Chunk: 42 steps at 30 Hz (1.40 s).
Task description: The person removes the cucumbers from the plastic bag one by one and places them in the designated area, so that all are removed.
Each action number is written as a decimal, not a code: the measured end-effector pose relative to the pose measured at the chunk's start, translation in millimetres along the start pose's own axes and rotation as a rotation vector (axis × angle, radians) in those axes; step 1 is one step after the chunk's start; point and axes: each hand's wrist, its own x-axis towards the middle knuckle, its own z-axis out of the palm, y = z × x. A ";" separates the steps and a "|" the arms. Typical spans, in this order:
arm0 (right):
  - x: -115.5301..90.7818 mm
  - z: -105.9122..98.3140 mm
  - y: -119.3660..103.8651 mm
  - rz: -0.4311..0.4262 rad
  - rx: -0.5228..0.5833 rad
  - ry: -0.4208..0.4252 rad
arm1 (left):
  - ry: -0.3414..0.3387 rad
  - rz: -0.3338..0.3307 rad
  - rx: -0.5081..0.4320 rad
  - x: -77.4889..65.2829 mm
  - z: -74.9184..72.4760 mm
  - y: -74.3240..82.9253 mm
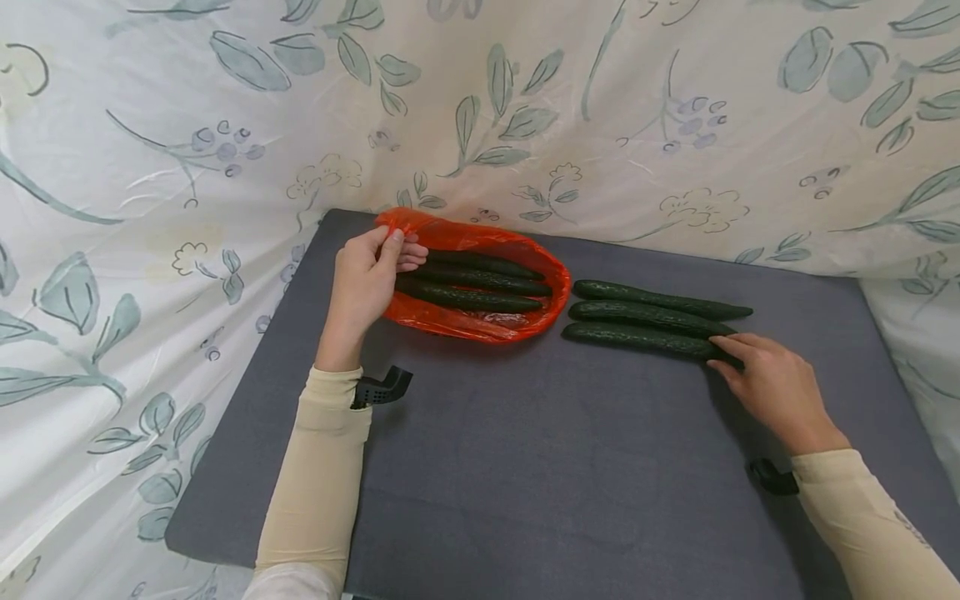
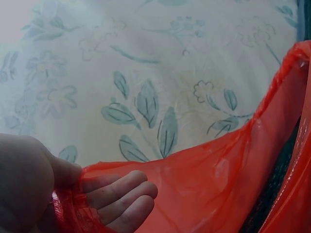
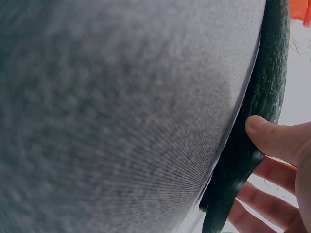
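Observation:
At the table's back left lies a red plastic bag with its mouth facing right; three dark green cucumbers show inside. My left hand pinches the bag's upper left edge between thumb and fingers, and the thin film stretches away from it in the left wrist view. Right of the bag, three more cucumbers lie side by side: a far one, a middle one and a near one. My right hand grips the near cucumber's right end, thumb on its near side, fingers reaching behind.
A dark grey table carries everything, with its front half toward me. Behind it and at the left hangs a leaf-patterned cloth. Black wrist mounts sit on both of my sleeves.

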 end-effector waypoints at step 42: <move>27.1 -19.3 -24.2 0.038 0.046 0.080 | 0.011 0.002 0.012 0.9 -0.5 -0.9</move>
